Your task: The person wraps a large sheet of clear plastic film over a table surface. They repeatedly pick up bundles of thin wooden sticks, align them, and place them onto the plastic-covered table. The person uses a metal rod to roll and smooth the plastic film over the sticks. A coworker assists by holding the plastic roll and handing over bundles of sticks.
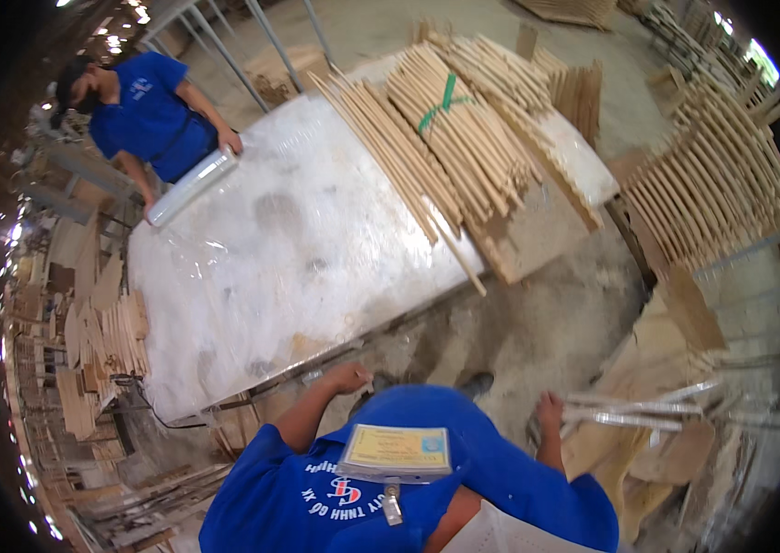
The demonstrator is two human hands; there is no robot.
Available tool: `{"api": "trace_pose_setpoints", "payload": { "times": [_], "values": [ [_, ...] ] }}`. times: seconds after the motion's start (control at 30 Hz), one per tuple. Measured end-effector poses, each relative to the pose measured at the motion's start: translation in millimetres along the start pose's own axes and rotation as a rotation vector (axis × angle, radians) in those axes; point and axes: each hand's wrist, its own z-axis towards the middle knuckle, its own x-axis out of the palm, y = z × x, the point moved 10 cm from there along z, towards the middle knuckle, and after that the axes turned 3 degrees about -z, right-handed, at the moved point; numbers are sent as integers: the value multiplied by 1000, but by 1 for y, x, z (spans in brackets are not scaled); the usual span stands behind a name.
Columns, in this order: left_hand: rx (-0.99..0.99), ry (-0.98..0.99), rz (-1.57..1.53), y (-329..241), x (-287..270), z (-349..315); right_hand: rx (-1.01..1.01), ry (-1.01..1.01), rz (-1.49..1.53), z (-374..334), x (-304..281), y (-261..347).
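Observation:
My left hand (348, 377) is by the near edge of the white-topped table (252, 286), its fingers curled together; a small pale bit shows at the fingertips, too small to name. Out to the right, my right hand (550, 412) hangs low with its fingers curled in. Just beyond it are several thin sticks wrapped in clear film (634, 410); whether the hand grips anything is hidden. Across the table a co-worker in a blue shirt (146, 111) holds a roll of clear film (192, 189) with both hands, and a film sheet spreads over the tabletop.
Loose wooden sticks (390, 152) and a bundle with a green strap (464, 129) lie on the table's right side, partly on a board (528, 244). A large stack of sticks (722, 175) stands at right. Wood pieces (123, 327) are piled at left; flat boards (657, 452) lie at lower right.

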Motion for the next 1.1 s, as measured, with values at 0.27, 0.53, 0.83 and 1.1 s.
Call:
{"api": "trace_pose_setpoints", "payload": {
  "times": [0.27,0.53,0.83,1.1],
  "values": [
    [-111,-260,-473,147,-8,-61,-905,-204,-532,-90,188,300],
    [-211,-465,-632,163,-49,-64,-735,34,-868,-25,273,344],
    [-397,-522,-1030,117,-44,-42,-1231,147,-730,-49,390,469],
    [-100,-640,-702,49,-141,34,-1114,118,-1114,15,469,498]
  ]
}}
